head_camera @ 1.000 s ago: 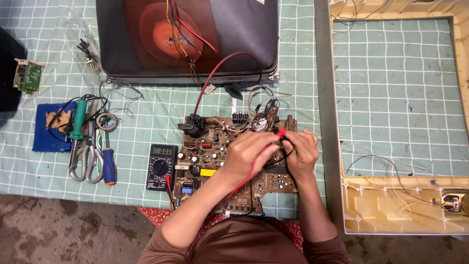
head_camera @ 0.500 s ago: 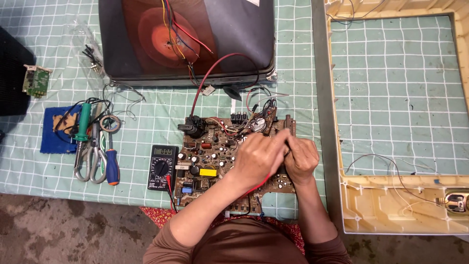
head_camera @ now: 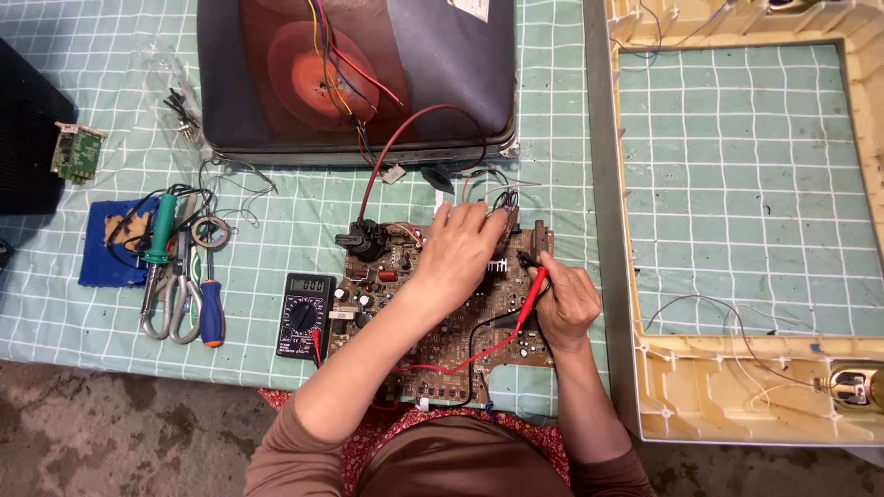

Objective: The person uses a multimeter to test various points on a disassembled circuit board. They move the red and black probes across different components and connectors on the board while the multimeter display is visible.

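Observation:
A brown circuit board [head_camera: 460, 345] lies on the green checked cloth in front of me. My left hand [head_camera: 460, 253] rests spread on the board's upper part, fingers near a cluster of wires [head_camera: 502, 198]; I cannot tell if it holds anything. My right hand [head_camera: 564, 299] grips a red probe [head_camera: 531, 296] with its tip on the board's right side. Red and black leads run across the board toward a black multimeter [head_camera: 305, 315] at the board's left.
A dark picture tube [head_camera: 359, 74] lies behind the board, wired to it. At left are a soldering iron [head_camera: 162, 228], scissors [head_camera: 170, 294], a screwdriver [head_camera: 212, 311], a tape roll [head_camera: 212, 232], and a small green board [head_camera: 75, 153]. A beige plastic frame [head_camera: 737, 396] lies at right.
My left hand has moved up and left across the board, away from my right hand. The red probe is now plainly visible in my right hand.

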